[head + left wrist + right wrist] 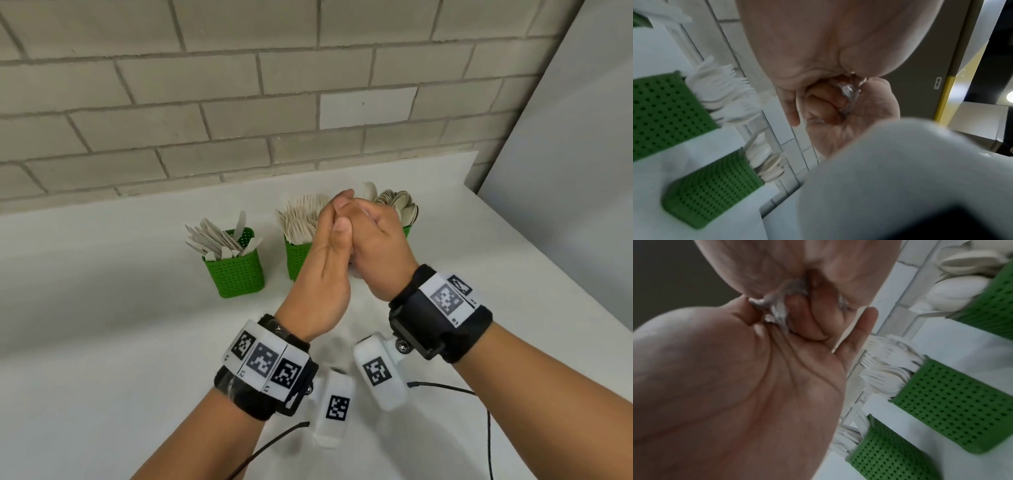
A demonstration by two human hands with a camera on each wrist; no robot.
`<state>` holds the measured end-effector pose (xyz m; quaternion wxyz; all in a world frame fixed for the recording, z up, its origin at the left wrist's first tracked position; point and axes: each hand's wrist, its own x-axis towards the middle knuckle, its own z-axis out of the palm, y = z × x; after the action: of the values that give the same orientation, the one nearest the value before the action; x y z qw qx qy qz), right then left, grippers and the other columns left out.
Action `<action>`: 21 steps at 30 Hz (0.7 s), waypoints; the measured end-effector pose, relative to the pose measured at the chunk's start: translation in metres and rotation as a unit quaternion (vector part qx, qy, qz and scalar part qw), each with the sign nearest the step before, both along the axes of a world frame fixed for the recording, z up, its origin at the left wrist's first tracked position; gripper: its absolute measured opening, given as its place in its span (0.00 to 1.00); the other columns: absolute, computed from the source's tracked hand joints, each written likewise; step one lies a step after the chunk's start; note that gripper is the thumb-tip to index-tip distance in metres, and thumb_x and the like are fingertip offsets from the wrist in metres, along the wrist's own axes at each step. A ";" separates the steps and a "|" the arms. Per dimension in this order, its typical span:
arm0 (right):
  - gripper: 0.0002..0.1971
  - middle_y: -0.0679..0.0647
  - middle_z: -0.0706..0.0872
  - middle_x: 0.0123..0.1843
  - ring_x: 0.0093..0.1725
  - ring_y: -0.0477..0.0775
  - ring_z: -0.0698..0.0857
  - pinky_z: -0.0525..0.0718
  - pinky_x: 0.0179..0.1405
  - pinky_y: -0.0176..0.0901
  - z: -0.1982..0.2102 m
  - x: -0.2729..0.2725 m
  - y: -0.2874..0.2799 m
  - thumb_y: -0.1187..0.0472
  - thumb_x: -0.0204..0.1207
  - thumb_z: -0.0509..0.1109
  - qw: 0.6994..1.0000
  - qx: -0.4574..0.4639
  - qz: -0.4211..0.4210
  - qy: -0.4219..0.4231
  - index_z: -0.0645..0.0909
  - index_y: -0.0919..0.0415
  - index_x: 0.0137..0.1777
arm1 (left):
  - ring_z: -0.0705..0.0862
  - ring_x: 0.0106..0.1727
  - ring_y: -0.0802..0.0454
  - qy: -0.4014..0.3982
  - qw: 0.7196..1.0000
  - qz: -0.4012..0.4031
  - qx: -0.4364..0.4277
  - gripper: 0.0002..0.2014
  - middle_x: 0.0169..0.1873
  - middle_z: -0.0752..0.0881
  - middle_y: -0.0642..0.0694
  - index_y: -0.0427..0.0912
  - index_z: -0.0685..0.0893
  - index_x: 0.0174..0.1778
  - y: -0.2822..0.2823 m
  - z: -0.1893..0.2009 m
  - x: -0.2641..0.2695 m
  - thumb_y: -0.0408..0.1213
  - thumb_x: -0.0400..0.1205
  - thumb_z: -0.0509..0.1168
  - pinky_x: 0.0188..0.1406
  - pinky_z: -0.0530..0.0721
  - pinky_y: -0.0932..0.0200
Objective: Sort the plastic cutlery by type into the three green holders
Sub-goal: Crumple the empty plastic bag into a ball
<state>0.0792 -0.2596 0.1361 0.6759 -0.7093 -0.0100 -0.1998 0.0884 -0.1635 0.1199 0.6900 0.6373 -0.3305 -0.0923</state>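
Note:
Three green perforated holders stand in a row near the wall. The left holder [236, 274] has knives [215, 240], the middle holder [297, 255] has forks [301, 216], and the right holder [407, 230], mostly hidden behind my hands, has spoons [397, 202]. My hands meet palm to palm above the table, in front of the middle and right holders. The left hand [325, 253] lies with straight fingers against the right hand [373, 240]. The right hand's fingers curl round a crumpled clear wrapper [849, 92] [777, 308] squeezed between the palms. Neither hand holds cutlery.
The white table [102, 308] ends at a pale brick wall [205, 102] behind the holders and has an edge on the right beside a grey panel [565, 171]. Thin black cables [445, 387] trail from my wrist cameras over the near side of the table.

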 end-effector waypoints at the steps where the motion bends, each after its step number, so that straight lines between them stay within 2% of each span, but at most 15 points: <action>1: 0.22 0.43 0.67 0.20 0.22 0.42 0.66 0.67 0.21 0.32 -0.002 -0.006 -0.004 0.66 0.84 0.58 1.000 0.026 0.001 0.016 0.68 0.54 0.25 | 0.74 0.72 0.71 -0.002 1.000 -0.003 -0.003 0.23 0.67 0.75 0.62 0.49 0.63 0.76 -0.004 -0.003 -0.005 0.49 0.86 0.43 0.73 0.73 0.66; 4: 0.24 0.46 0.64 0.21 0.21 0.44 0.65 0.64 0.20 0.31 -0.007 -0.033 -0.020 0.63 0.86 0.57 0.991 0.122 -0.008 0.056 0.68 0.54 0.25 | 0.73 0.75 0.65 0.000 1.000 -0.029 0.013 0.27 0.73 0.75 0.51 0.43 0.64 0.80 -0.022 -0.009 -0.023 0.50 0.86 0.46 0.75 0.74 0.60; 5: 0.25 0.47 0.65 0.21 0.21 0.45 0.65 0.63 0.20 0.32 -0.010 -0.046 -0.028 0.61 0.87 0.57 0.986 0.154 -0.007 0.060 0.68 0.53 0.24 | 0.74 0.74 0.64 -0.003 0.999 -0.048 0.020 0.27 0.72 0.76 0.52 0.42 0.64 0.80 -0.028 -0.010 -0.031 0.50 0.86 0.47 0.73 0.76 0.60; 6: 0.25 0.48 0.66 0.21 0.21 0.46 0.65 0.62 0.21 0.34 -0.013 -0.061 -0.035 0.58 0.86 0.57 0.982 0.178 -0.002 0.059 0.69 0.53 0.23 | 0.77 0.71 0.64 -0.010 0.997 -0.069 0.025 0.25 0.68 0.79 0.55 0.43 0.66 0.78 -0.033 -0.012 -0.039 0.50 0.87 0.49 0.68 0.78 0.62; 8: 0.22 0.56 0.67 0.23 0.21 0.51 0.66 0.63 0.22 0.37 -0.023 -0.096 -0.050 0.51 0.81 0.58 0.979 0.198 0.011 0.055 0.70 0.55 0.25 | 0.83 0.61 0.62 -0.007 0.992 -0.121 0.042 0.19 0.58 0.82 0.61 0.50 0.69 0.74 -0.042 -0.017 -0.060 0.49 0.88 0.55 0.53 0.84 0.64; 10: 0.23 0.59 0.69 0.25 0.20 0.53 0.68 0.68 0.22 0.36 -0.042 -0.136 -0.068 0.44 0.79 0.59 0.978 0.192 0.023 0.075 0.73 0.58 0.27 | 0.85 0.51 0.55 0.010 0.984 -0.163 0.066 0.19 0.56 0.82 0.59 0.54 0.72 0.71 -0.051 -0.024 -0.084 0.51 0.85 0.59 0.40 0.87 0.60; 11: 0.23 0.60 0.71 0.24 0.20 0.53 0.70 0.69 0.22 0.36 -0.053 -0.158 -0.078 0.42 0.78 0.59 0.976 0.195 0.024 0.097 0.74 0.58 0.28 | 0.85 0.49 0.52 0.018 0.979 -0.185 0.081 0.19 0.54 0.82 0.59 0.54 0.74 0.70 -0.057 -0.028 -0.097 0.51 0.83 0.61 0.38 0.87 0.58; 13: 0.20 0.58 0.75 0.24 0.23 0.54 0.71 0.69 0.25 0.39 -0.075 -0.208 -0.098 0.45 0.77 0.58 0.963 0.235 0.036 0.127 0.76 0.57 0.30 | 0.88 0.43 0.48 0.034 0.963 -0.236 0.123 0.17 0.52 0.84 0.58 0.51 0.78 0.66 -0.076 -0.041 -0.125 0.51 0.83 0.62 0.37 0.88 0.54; 16: 0.13 0.59 0.79 0.25 0.27 0.56 0.75 0.73 0.27 0.40 -0.109 -0.285 -0.130 0.53 0.73 0.61 0.944 0.297 0.027 0.142 0.77 0.58 0.30 | 0.89 0.37 0.47 0.051 0.932 -0.303 0.195 0.18 0.52 0.87 0.50 0.50 0.80 0.65 -0.116 -0.065 -0.183 0.52 0.82 0.62 0.35 0.87 0.58; 17: 0.10 0.60 0.80 0.26 0.26 0.57 0.76 0.75 0.26 0.39 -0.126 -0.312 -0.142 0.54 0.69 0.64 0.938 0.317 0.028 0.141 0.78 0.58 0.30 | 0.89 0.40 0.50 0.046 0.921 -0.320 0.216 0.18 0.53 0.87 0.51 0.52 0.79 0.67 -0.130 -0.076 -0.207 0.53 0.83 0.61 0.37 0.87 0.59; 19: 0.10 0.60 0.80 0.28 0.25 0.56 0.77 0.76 0.25 0.39 -0.164 -0.362 -0.166 0.52 0.62 0.71 0.899 0.412 0.021 0.146 0.80 0.60 0.30 | 0.87 0.53 0.56 0.031 0.896 -0.361 0.259 0.20 0.59 0.83 0.60 0.53 0.73 0.74 -0.153 -0.109 -0.256 0.53 0.86 0.59 0.48 0.87 0.61; 21: 0.14 0.60 0.80 0.30 0.26 0.56 0.77 0.75 0.25 0.40 -0.217 -0.407 -0.188 0.49 0.67 0.67 0.874 0.461 -0.020 0.155 0.80 0.61 0.32 | 0.77 0.67 0.64 0.020 0.860 -0.391 0.326 0.25 0.66 0.73 0.68 0.59 0.63 0.80 -0.162 -0.148 -0.294 0.54 0.86 0.58 0.61 0.80 0.64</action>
<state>-0.3274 -0.4471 -0.0811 0.9150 -0.3391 0.2022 -0.0831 -0.2054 -0.3256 -0.0277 0.3565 0.6422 -0.4894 -0.4700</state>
